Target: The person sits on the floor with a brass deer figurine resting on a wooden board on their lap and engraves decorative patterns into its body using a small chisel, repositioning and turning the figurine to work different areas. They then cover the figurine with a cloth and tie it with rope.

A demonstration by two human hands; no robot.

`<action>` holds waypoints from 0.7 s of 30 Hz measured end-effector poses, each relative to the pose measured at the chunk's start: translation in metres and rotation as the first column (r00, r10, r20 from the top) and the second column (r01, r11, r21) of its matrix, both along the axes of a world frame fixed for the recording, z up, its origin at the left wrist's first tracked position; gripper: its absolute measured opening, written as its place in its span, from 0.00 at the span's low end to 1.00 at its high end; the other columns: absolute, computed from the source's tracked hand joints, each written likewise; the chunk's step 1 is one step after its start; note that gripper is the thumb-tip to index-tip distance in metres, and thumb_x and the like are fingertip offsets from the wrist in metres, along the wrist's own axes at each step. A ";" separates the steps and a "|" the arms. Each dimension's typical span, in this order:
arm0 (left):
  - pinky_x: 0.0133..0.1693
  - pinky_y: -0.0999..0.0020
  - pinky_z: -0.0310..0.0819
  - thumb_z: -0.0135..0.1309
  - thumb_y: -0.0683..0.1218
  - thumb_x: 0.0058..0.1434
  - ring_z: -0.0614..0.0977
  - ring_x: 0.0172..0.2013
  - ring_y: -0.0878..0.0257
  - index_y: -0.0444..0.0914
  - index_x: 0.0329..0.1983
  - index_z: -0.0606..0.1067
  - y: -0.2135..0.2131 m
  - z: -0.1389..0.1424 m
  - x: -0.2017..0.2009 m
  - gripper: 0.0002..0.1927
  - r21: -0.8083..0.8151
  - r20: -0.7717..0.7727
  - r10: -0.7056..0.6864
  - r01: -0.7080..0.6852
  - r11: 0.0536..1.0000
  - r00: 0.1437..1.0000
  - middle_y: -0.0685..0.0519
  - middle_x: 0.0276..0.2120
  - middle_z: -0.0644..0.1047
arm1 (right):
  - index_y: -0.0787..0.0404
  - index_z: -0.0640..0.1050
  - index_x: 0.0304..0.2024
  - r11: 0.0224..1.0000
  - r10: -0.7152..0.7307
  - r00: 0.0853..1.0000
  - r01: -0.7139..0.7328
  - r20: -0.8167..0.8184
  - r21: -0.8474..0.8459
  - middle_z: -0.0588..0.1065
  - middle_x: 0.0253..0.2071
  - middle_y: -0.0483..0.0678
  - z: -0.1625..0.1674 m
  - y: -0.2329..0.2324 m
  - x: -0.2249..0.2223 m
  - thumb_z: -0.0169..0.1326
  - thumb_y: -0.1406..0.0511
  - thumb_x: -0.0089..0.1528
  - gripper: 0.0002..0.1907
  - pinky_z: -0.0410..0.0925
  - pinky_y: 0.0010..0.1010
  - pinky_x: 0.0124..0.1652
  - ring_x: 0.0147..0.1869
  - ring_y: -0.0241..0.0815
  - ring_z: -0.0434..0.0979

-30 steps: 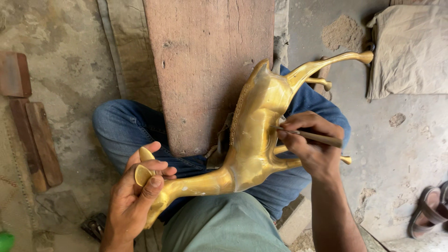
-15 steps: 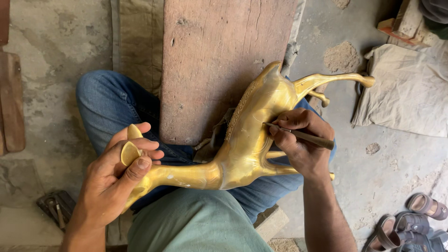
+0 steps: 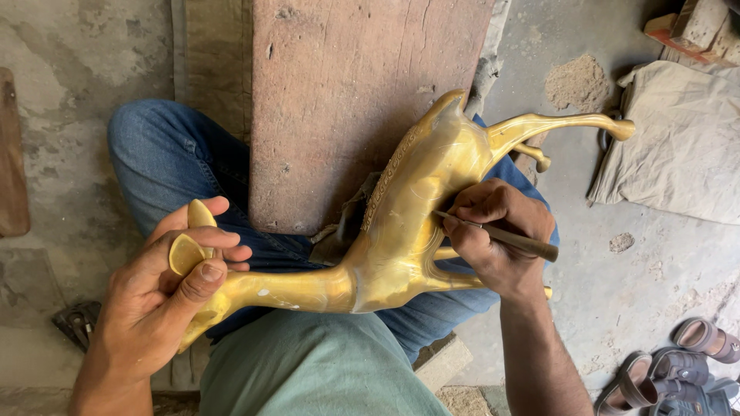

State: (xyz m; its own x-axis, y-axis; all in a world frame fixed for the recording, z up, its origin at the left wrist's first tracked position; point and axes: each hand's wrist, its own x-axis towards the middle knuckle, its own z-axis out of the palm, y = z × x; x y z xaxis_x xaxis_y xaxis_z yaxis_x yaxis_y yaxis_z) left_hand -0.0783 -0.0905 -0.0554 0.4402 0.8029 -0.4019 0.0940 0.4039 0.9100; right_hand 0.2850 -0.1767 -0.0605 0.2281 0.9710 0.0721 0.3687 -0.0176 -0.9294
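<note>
A golden brass animal figure with a long neck lies across my lap, its hind legs pointing to the upper right. My left hand grips the figure's head and ears at the lower left. My right hand holds a thin metal tool like a pen, its tip touching the figure's flank near the front legs. I sit cross-legged in blue jeans and a green shirt.
A reddish wooden plank lies on the floor ahead of my knees, under the figure's back. A beige cloth and a sand pile sit at the upper right. Sandals rest at the lower right, and a small dark metal piece at the lower left.
The view has shifted, so everything sits further right and lower in frame. My right hand has moved the tool slightly down along the flank. My left hand keeps its grip on the head.
</note>
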 end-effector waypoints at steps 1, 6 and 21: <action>0.50 0.60 0.84 0.53 0.42 0.67 0.83 0.49 0.59 0.31 0.54 0.75 0.000 0.000 0.000 0.14 0.001 -0.003 -0.001 0.001 1.000 1.000 0.41 0.69 0.68 | 0.65 0.71 0.32 1.000 0.001 1.000 -0.001 0.024 0.012 0.78 0.34 0.52 -0.002 -0.001 0.000 0.59 0.75 0.58 0.09 0.73 0.24 0.33 0.32 0.37 0.79; 0.50 0.59 0.85 0.52 0.42 0.68 0.83 0.49 0.60 0.31 0.54 0.76 0.000 0.002 0.001 0.14 0.023 -0.024 -0.010 0.010 1.000 1.000 0.41 0.69 0.68 | 0.64 0.71 0.31 0.998 0.022 1.000 -0.023 0.021 0.051 0.77 0.34 0.51 -0.007 -0.004 0.001 0.60 0.75 0.56 0.10 0.73 0.24 0.32 0.31 0.37 0.79; 0.53 0.60 0.82 0.53 0.43 0.68 0.82 0.49 0.59 0.31 0.54 0.76 -0.001 0.001 -0.001 0.14 0.054 -0.020 -0.007 0.008 0.999 1.000 0.42 0.67 0.70 | 0.61 0.71 0.27 0.969 0.203 0.977 -0.211 0.070 0.126 0.76 0.29 0.49 -0.008 0.002 0.008 0.60 0.75 0.50 0.10 0.73 0.26 0.32 0.31 0.39 0.79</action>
